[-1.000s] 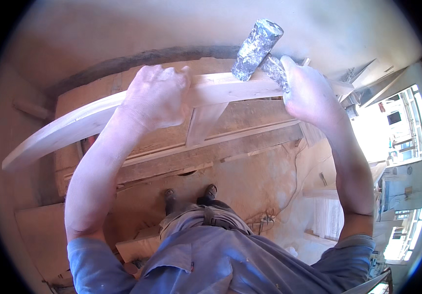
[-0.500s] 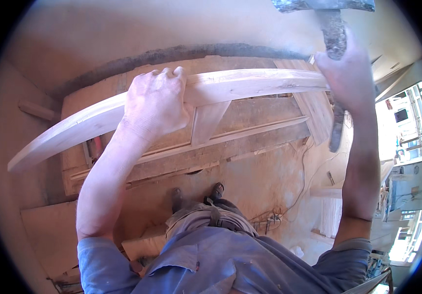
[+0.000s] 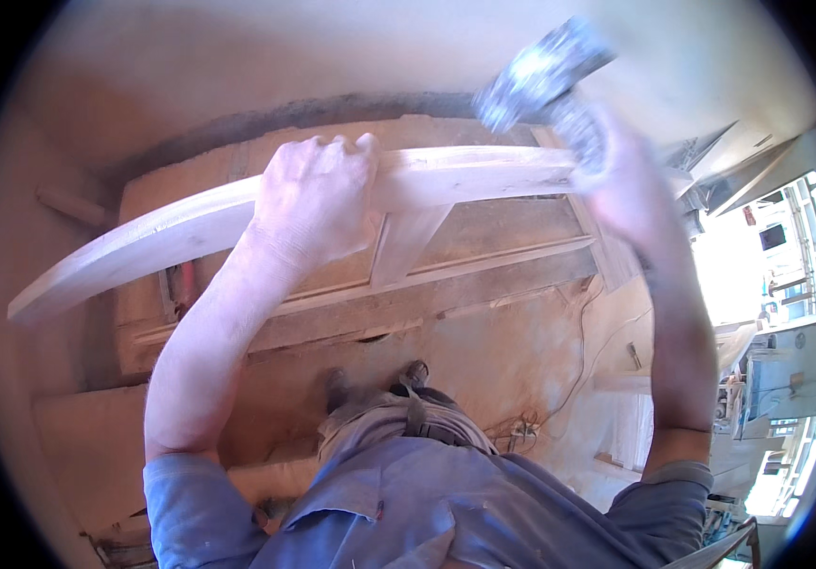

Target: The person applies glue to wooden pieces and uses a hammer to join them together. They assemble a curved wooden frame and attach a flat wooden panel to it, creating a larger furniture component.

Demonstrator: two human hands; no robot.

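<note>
Base: What've you got? Biggest 1st, pls.

Me: On my remote feed, wooden bench (image 3: 512,226), spanning L to R behind the work. Next, long wooden bar (image 3: 474,175), pale, running across in front of it; its L end sticks out past the bench edge in my view.

Base: Then?

Me: Thin rail (image 3: 484,265), lower down, roughly along the bar. Short board (image 3: 411,245) runs b/w bar & rail, just R of L hand (image 3: 318,199).

Base: Hammer?

Me: Hammer (image 3: 545,74) is up beyond the bar, head blurred, gap showing b/w the two.

Base: Grips?

Me: L hand's fingers curl tight over the bar, approx mid-length. R hand (image 3: 621,180) is wrapped round the hammer's handle; finger detail's blurry.

Base: Smallest?

Me: Red item (image 3: 188,283), bench's L side, partly hidden. Can't ID it.
</note>
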